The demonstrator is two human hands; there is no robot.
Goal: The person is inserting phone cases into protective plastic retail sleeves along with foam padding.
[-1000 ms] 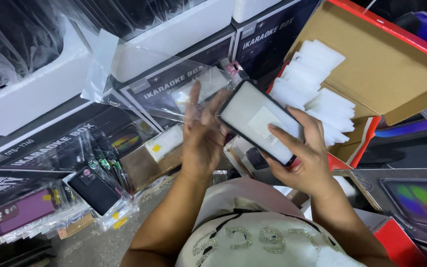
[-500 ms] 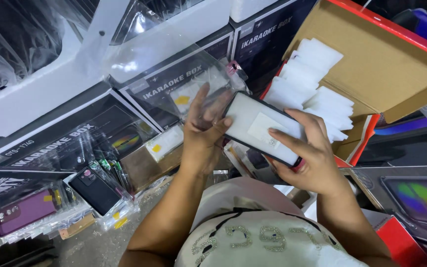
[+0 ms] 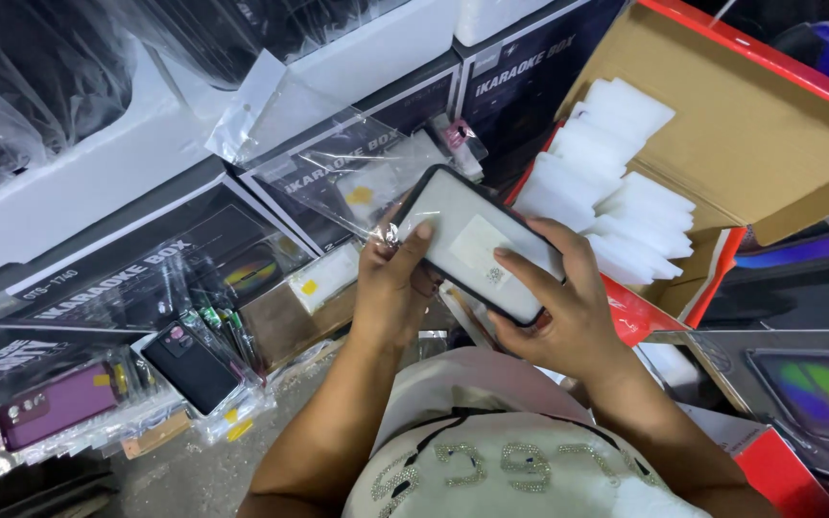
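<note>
Head view: we see the black-edged phone case tilted between both grips, left hand closed on its near edge with a clear plastic sleeve, right hand cupping it beneath.

A clear plastic sleeve with a white header strip and a yellow sticker lies across dark printed cartons stacked at left and top. Upper right, an open brown cardboard box with red edging holds white foam pads. Lower left, bagged phone cases, purple and black, lie together. Lower right, a dark carton shows a rainbow-coloured graphic.
</note>
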